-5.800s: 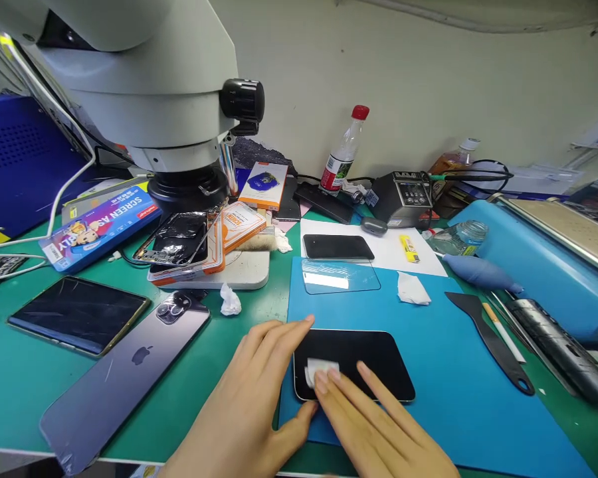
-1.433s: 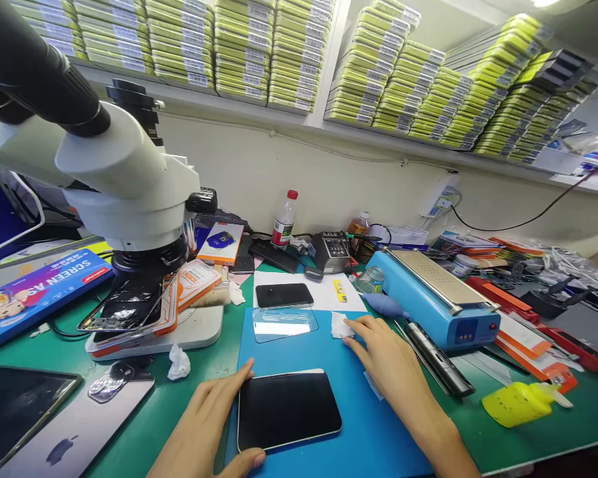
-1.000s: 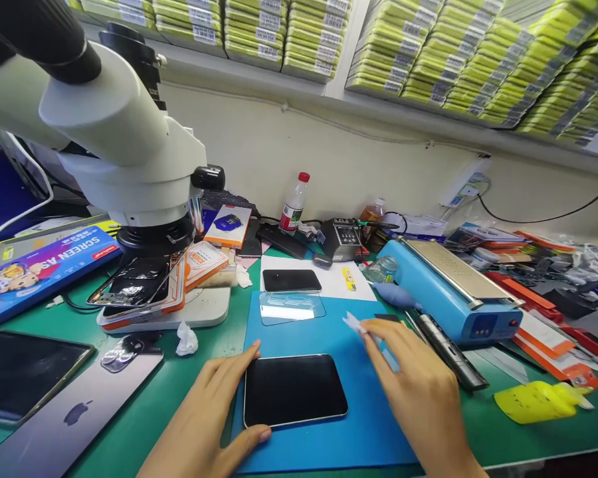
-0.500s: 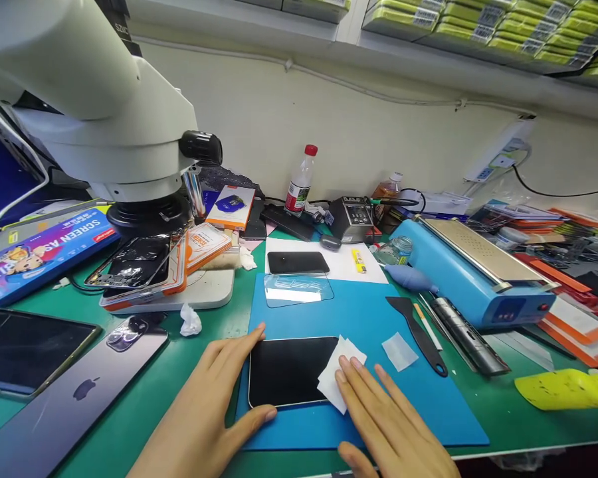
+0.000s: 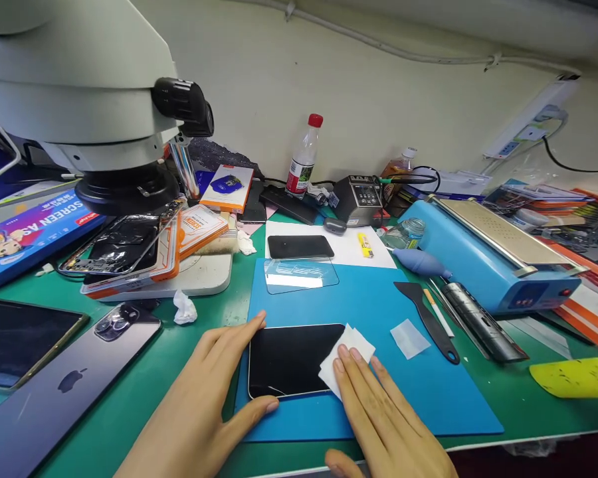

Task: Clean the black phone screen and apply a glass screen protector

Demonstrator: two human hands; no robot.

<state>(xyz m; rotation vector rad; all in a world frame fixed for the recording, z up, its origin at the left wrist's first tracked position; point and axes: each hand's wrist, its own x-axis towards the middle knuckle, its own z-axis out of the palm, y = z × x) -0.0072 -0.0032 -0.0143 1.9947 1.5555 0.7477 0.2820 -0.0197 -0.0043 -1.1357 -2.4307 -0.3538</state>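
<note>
A black phone lies screen up on the blue mat. My left hand braces its left end, fingers along the far edge and thumb at the near edge. My right hand presses a white wipe flat onto the phone's right end with its fingertips. A clear glass protector lies further back on the mat, with another black phone on white paper behind it.
A microscope overhangs the left side above opened phones. A grey phone and a tablet lie front left. A black spatula, a small clear film, a blue machine, a bottle and a yellow object sit right and back.
My right hand dropped the first wipe, reached to the back right of the mat, picked up a fresh white wipe and brought it onto the phone's right end. The left hand stayed put.
</note>
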